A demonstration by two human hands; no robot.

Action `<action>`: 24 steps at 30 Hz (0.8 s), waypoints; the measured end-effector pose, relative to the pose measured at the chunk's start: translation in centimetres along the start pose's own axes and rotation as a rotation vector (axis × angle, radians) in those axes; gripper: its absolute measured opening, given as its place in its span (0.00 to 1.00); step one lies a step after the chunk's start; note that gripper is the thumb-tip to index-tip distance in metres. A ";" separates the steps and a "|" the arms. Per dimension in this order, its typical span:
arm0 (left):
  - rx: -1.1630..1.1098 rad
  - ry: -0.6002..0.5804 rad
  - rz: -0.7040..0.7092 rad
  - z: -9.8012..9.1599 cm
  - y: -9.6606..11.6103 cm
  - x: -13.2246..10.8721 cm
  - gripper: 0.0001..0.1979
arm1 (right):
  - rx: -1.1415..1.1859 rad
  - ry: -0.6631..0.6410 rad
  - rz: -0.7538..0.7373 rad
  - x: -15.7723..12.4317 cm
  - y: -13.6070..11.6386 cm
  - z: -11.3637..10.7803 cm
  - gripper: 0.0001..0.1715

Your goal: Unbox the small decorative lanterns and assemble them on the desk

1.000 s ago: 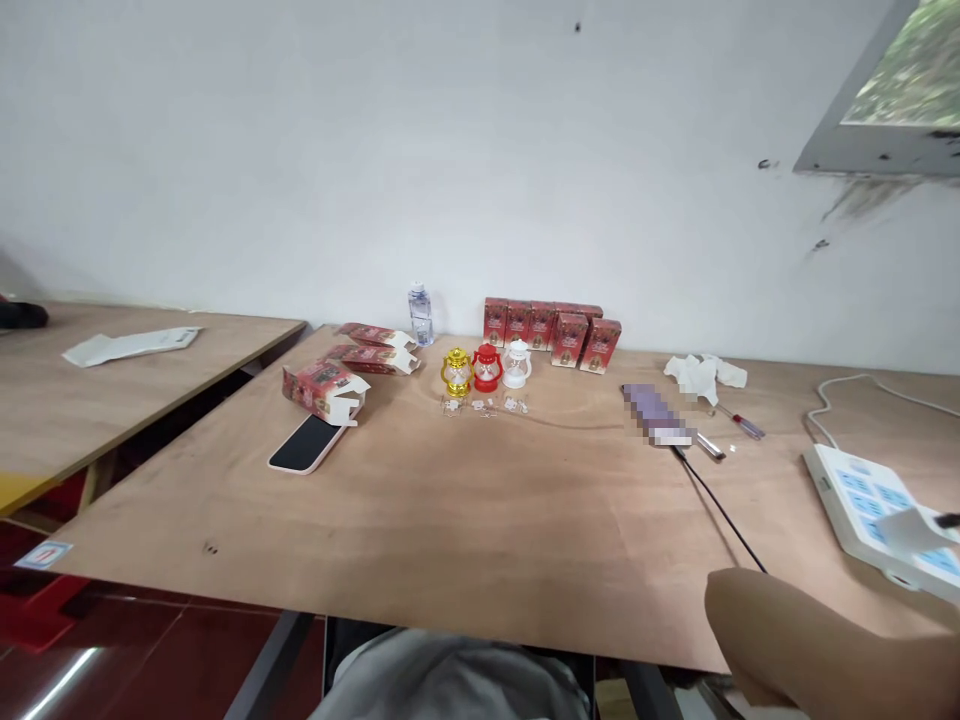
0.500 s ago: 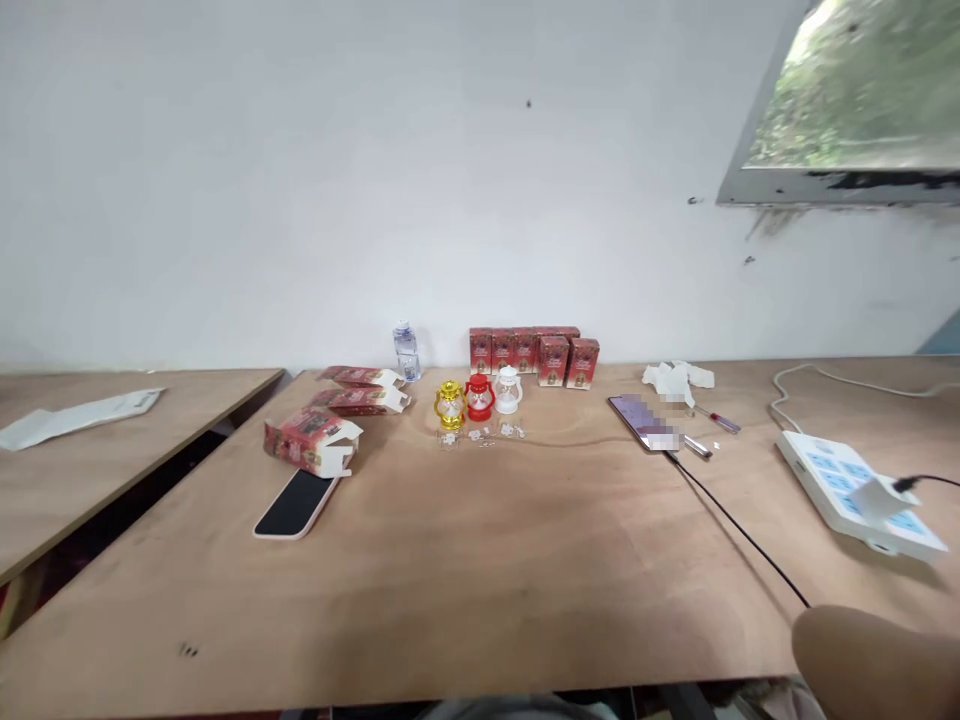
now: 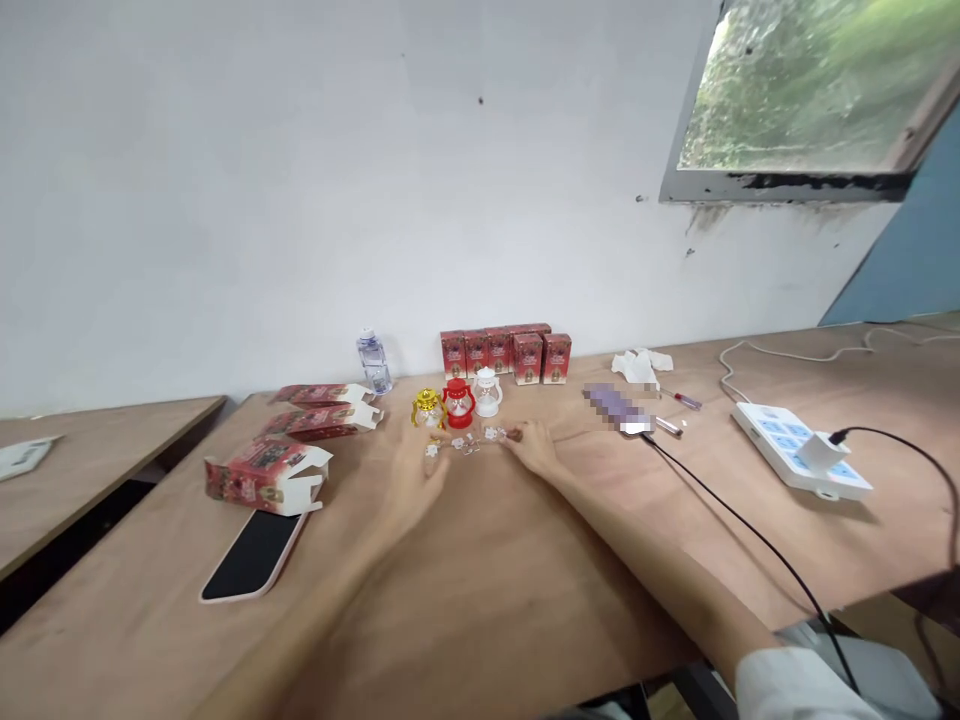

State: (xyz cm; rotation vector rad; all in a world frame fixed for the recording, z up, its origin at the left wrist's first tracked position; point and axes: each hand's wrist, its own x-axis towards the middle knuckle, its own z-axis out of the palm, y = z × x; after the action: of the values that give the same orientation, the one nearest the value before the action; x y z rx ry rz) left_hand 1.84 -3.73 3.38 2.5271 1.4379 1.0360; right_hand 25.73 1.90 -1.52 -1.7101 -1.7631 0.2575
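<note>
Three small toy lanterns stand in a row: a gold lantern [image 3: 428,408], a red lantern [image 3: 458,402] and a white lantern [image 3: 487,392]. In front of them lie several small clear and white pieces [image 3: 465,443], too small to name. My left hand [image 3: 415,478] rests at the left end of these pieces, thumb and fingers apart. From the right, my right hand [image 3: 535,447] reaches in with fingers stretched toward the pieces, its fingertips at their right end. Whether either hand touches a piece is unclear.
Behind the lanterns stand several red boxes [image 3: 499,350] and, left of them, a clear bottle [image 3: 374,362]. Opened red boxes [image 3: 259,474] lie at left beside a black-screened phone [image 3: 251,555]. At right are crumpled tissue [image 3: 636,367], a screwdriver [image 3: 685,401] and a power strip [image 3: 780,440].
Both my hands have come forward over the table to the small pieces; earlier only a blurred arm part showed at lower right. The view has turned to the right.
</note>
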 end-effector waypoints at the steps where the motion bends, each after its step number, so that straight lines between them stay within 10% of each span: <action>1: -0.026 0.004 -0.009 1.5 0.1 -0.2 0.10 | -0.008 -0.007 -0.001 0.3 0.3 0.5 0.07; 7: 0.021 -0.251 0.092 6.9 0.7 -1.8 0.11 | -0.021 -0.019 -0.048 0.9 2.1 1.3 0.08; 24: 0.088 -0.343 0.141 6.3 1.3 -2.3 0.10 | 0.111 0.015 -0.021 2.7 2.6 2.2 0.10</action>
State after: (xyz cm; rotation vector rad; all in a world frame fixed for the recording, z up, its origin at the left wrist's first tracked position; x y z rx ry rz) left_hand 5.64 -4.56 -2.27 2.7295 1.2502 0.5231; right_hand 26.80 5.49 -3.84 -1.6101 -1.7219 0.3265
